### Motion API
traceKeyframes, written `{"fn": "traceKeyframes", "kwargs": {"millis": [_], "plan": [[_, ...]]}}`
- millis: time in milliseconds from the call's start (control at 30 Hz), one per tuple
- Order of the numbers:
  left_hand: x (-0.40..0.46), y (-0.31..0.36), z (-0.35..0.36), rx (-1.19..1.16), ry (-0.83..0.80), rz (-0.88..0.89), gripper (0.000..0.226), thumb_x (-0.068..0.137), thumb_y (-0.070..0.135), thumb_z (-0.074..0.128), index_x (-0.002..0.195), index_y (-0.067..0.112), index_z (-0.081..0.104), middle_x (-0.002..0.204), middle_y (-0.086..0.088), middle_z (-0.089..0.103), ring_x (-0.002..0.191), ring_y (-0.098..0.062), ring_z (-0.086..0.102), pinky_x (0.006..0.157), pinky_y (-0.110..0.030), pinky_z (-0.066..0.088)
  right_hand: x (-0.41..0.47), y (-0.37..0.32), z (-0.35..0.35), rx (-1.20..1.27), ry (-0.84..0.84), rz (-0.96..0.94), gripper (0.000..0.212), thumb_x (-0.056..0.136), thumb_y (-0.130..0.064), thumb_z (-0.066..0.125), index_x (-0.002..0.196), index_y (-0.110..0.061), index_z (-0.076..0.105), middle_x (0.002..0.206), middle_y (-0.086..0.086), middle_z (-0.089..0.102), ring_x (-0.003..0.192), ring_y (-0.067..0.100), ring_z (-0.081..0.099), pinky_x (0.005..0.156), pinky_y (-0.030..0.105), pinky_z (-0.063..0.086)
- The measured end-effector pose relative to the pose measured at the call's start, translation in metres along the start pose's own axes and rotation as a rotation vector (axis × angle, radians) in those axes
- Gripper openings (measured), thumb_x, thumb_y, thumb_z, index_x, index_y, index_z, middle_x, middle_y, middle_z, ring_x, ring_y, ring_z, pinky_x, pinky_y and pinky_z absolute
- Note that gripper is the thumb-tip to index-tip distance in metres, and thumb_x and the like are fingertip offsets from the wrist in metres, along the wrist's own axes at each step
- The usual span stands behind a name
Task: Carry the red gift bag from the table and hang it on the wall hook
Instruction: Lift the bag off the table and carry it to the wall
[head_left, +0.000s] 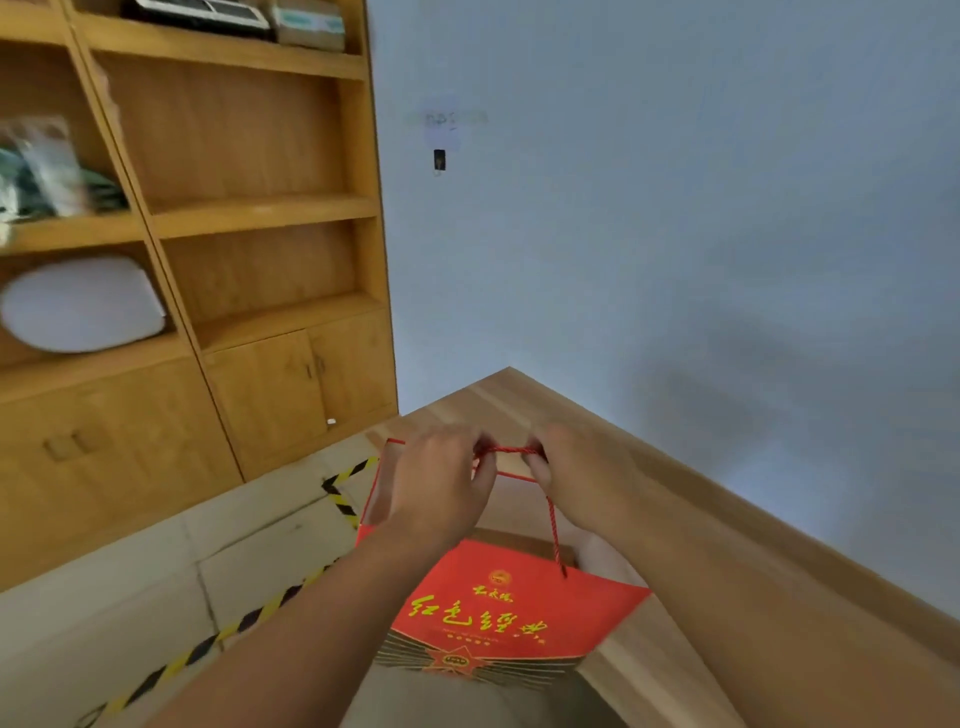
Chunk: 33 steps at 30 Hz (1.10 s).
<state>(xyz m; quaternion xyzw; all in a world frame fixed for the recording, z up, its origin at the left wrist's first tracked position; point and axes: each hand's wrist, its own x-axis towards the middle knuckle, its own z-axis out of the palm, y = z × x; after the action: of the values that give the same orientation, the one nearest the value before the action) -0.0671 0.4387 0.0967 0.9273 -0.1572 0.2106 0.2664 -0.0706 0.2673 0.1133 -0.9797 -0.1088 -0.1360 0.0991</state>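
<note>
The red gift bag (511, 608) with yellow lettering hangs below my hands at the left edge of the wooden table (727, 545). My left hand (441, 480) and my right hand (576, 475) both pinch its red rope handles (511, 451), holding a short stretch of rope taut between them. One strand runs down from my right hand to the bag's front. The small dark wall hook (439, 160) is on the pale wall, far above and slightly left of my hands, under a faint paper label.
A tall wooden shelf unit (249, 208) with cupboards stands left of the hook, holding boxes, bags and a white round object (83, 304). Yellow-black tape (208, 644) marks the tiled floor at the left. The table runs along the wall to the right.
</note>
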Motion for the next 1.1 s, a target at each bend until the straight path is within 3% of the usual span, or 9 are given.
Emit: {"fn": "traceKeyframes", "kwargs": {"millis": [67,233,367,467,600,733,1000,1100], "plan": [[-0.012,-0.024,-0.013,-0.023,0.014,-0.071,0.010,0.092,0.023,0.062,0.093,0.025,0.072,0.086,0.008,0.074,0.081,-0.013,0.069,0.071,-0.038,0.059,0.009,-0.025,0.016,0.046,0.021,-0.053,0.021,0.101,-0.026,0.052,0.084,-0.019,0.061,0.073,-0.003,0.062,0.064,0.015,0.055,0.057,0.023,0.035],[-0.041,-0.070,-0.040,0.074,0.057,-0.191,0.011,0.091,0.025,0.063,0.095,0.026,0.073,0.089,0.007,0.077,0.085,-0.018,0.071,0.073,-0.041,0.058,0.028,-0.081,0.063,0.220,0.000,-0.165,0.015,0.099,-0.025,0.055,0.088,-0.019,0.064,0.077,-0.001,0.065,0.070,0.019,0.062,0.066,0.040,0.054],[-0.058,-0.091,-0.062,0.134,0.057,-0.298,0.014,0.096,0.032,0.063,0.102,0.025,0.073,0.099,0.007,0.077,0.095,-0.016,0.070,0.077,-0.030,0.050,0.039,-0.120,0.070,0.269,0.010,-0.282,0.014,0.098,-0.028,0.060,0.086,-0.021,0.064,0.076,-0.003,0.064,0.068,0.015,0.060,0.066,0.037,0.054],[-0.064,-0.106,-0.075,0.141,0.086,-0.346,0.016,0.098,0.035,0.062,0.106,0.026,0.073,0.103,0.009,0.076,0.099,-0.014,0.067,0.073,-0.027,0.041,0.046,-0.138,0.068,0.283,-0.051,-0.318,0.022,0.098,-0.030,0.060,0.081,-0.017,0.064,0.073,0.002,0.065,0.067,0.021,0.060,0.066,0.046,0.055],[-0.067,-0.127,-0.091,0.172,0.133,-0.372,0.012,0.096,0.036,0.065,0.100,0.028,0.073,0.095,0.010,0.077,0.093,-0.015,0.068,0.080,-0.032,0.049,0.060,-0.158,0.063,0.265,-0.065,-0.433,0.021,0.097,-0.036,0.063,0.086,-0.019,0.067,0.078,0.000,0.067,0.071,0.017,0.059,0.066,0.040,0.050],[-0.066,-0.151,-0.105,0.180,0.195,-0.411,0.006,0.094,0.033,0.069,0.096,0.028,0.072,0.087,0.011,0.076,0.085,-0.012,0.070,0.089,-0.038,0.052,0.081,-0.184,0.069,0.301,-0.092,-0.508,0.016,0.097,-0.034,0.063,0.088,-0.021,0.062,0.084,-0.003,0.063,0.076,0.018,0.059,0.069,0.044,0.054],[-0.047,-0.222,-0.118,0.117,0.251,-0.527,0.004,0.094,0.034,0.067,0.096,0.032,0.070,0.087,0.013,0.074,0.084,-0.009,0.069,0.074,-0.034,0.054,0.134,-0.232,0.104,0.348,-0.130,-0.530,0.014,0.099,-0.036,0.060,0.092,-0.023,0.061,0.088,-0.005,0.066,0.077,0.017,0.061,0.067,0.040,0.053],[-0.033,-0.260,-0.123,0.104,0.205,-0.518,0.005,0.095,0.036,0.065,0.097,0.033,0.070,0.088,0.015,0.072,0.088,-0.007,0.067,0.078,-0.035,0.056,0.165,-0.252,0.121,0.321,-0.155,-0.515,0.017,0.101,-0.039,0.056,0.095,-0.023,0.059,0.083,-0.004,0.069,0.071,0.017,0.063,0.064,0.039,0.051]]}}
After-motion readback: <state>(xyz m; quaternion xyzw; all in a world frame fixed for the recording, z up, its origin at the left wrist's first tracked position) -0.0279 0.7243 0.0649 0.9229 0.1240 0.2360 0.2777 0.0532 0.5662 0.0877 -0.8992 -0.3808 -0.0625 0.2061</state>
